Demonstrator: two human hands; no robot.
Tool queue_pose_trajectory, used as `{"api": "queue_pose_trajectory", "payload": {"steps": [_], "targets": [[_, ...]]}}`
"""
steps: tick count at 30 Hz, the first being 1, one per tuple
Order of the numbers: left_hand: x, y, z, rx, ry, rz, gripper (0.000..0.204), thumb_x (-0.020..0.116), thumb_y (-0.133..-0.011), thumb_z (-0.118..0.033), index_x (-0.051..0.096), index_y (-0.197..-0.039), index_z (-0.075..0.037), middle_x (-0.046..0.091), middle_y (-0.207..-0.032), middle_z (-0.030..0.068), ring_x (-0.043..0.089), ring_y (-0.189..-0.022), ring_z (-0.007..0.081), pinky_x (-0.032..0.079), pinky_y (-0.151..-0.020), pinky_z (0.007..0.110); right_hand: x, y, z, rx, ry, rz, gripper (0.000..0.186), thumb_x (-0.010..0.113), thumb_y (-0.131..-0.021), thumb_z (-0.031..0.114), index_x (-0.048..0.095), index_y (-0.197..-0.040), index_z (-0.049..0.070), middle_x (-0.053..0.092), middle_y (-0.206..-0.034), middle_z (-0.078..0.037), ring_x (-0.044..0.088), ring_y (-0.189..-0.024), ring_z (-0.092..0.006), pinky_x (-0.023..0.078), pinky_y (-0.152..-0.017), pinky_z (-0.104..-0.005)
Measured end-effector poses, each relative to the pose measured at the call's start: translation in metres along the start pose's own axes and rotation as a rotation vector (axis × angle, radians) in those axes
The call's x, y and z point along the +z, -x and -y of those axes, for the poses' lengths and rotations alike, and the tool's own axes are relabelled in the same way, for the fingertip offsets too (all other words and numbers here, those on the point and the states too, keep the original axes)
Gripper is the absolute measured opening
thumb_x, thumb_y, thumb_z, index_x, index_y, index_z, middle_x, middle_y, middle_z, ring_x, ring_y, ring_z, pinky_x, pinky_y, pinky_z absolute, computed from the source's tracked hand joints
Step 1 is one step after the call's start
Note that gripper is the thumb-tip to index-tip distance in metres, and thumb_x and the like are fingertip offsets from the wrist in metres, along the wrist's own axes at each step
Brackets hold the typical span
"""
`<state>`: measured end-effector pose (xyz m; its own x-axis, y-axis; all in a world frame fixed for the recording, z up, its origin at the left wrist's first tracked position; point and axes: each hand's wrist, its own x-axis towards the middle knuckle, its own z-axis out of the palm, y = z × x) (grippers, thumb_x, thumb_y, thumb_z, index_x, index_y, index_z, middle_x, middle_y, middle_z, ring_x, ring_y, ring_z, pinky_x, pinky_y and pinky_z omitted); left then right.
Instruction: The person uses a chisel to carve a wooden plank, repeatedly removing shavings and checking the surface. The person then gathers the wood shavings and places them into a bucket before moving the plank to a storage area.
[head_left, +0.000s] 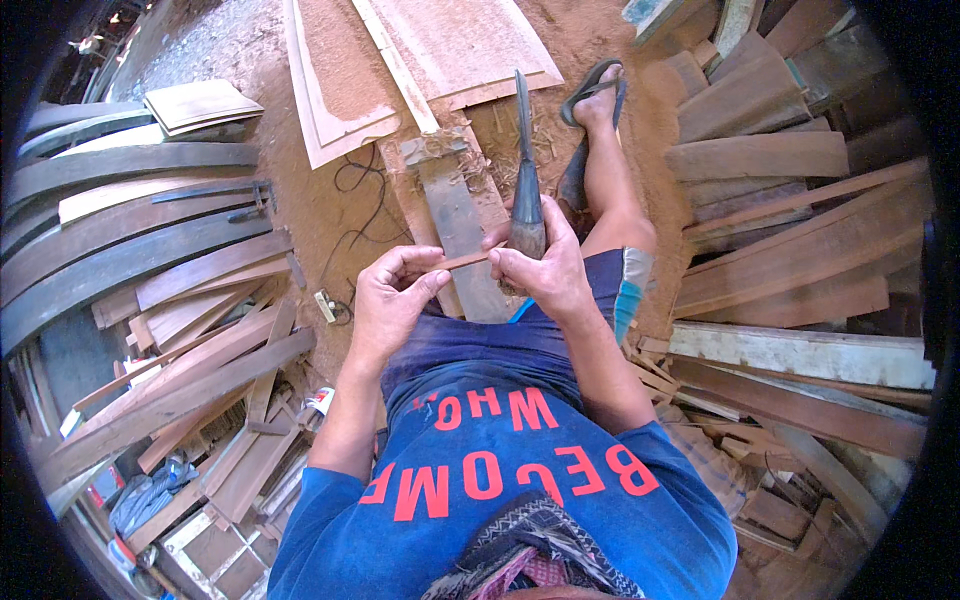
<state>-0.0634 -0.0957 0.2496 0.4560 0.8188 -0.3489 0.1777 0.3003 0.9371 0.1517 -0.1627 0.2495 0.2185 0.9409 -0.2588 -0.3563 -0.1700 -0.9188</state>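
**Thin stick pinched between two hands, blade standing over its right end**

Stacks of long curved planks [130,215] are filling the person's left side, and straighter boards [800,270] are piling up on the right, all resting on reddish sawdust ground [330,200]. Ahead, pale shaped panels [440,50] are lying flat, and a grey plank [455,225] is running away from the lap toward them. The person's right leg is stretching forward, the foot wearing a sandal [597,85]. A black cable [365,215] is looping across the dirt toward a small plug block [326,305].

The right hand [545,265] is closing around the wooden handle of a long, narrow blade [524,150], whose point is aiming away from the body, nearly upright in the picture. The same hand's thumb is also pressing on the right end of a thin wooden stick [462,261]. The left hand [392,295] is pinching the stick's other end between thumb and forefinger, the remaining fingers curling in.

The stick is lying just above the lap, between the two hands, its long axis running left to right and rising slightly toward the right. It is crossing the blade's line almost squarely, meeting it down by the handle. Both hands are touching the stick, but only the right is carrying the cutting edge, so the stick sits to the left of that grip.
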Motion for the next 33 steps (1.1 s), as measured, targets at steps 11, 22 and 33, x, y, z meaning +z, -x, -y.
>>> {"api": "queue_pose_trajectory", "payload": {"steps": [11, 22, 33], "targets": [[0.013, -0.008, -0.011, 0.070, 0.366, -0.013, 0.035, 0.070, -0.092, 0.002, 0.063, -0.125, 0.001, 0.072, -0.116, 0.0114, 0.068, -0.107, 0.0148, 0.055, -0.095, 0.028, 0.021, -0.004, -0.026, 0.215, -0.478, -0.143, 0.049, 0.072, -0.086, 0.004, 0.044, -0.125, 0.001, 0.066, -0.090, -0.011, 0.066, -0.071, -0.0196, 0.058, -0.064, -0.0358], [-0.003, -0.008, 0.002, 0.058, 0.243, -0.009, 0.025, 0.069, -0.095, -0.003, 0.069, -0.120, -0.002, 0.071, -0.111, 0.0048, 0.064, -0.097, 0.0075, 0.052, -0.086, 0.022, 0.022, -0.011, -0.042, 0.324, -0.487, -0.173, 0.043, 0.071, -0.086, 0.003, 0.046, -0.121, 0.003, 0.061, -0.088, -0.009, 0.065, -0.071, -0.0190, 0.058, -0.066, -0.0388], [0.018, -0.029, 0.064, 0.055, 0.193, 0.032, 0.016, 0.062, -0.100, -0.008, 0.068, -0.114, -0.004, 0.070, -0.110, 0.0024, 0.064, -0.100, 0.0111, 0.052, -0.089, 0.029, 0.020, -0.023, -0.072, 0.379, -0.557, -0.068, 0.033, 0.072, -0.087, 0.003, 0.052, -0.113, 0.005, 0.068, -0.090, -0.009, 0.068, -0.068, -0.0186, 0.057, -0.062, -0.0309]]}}
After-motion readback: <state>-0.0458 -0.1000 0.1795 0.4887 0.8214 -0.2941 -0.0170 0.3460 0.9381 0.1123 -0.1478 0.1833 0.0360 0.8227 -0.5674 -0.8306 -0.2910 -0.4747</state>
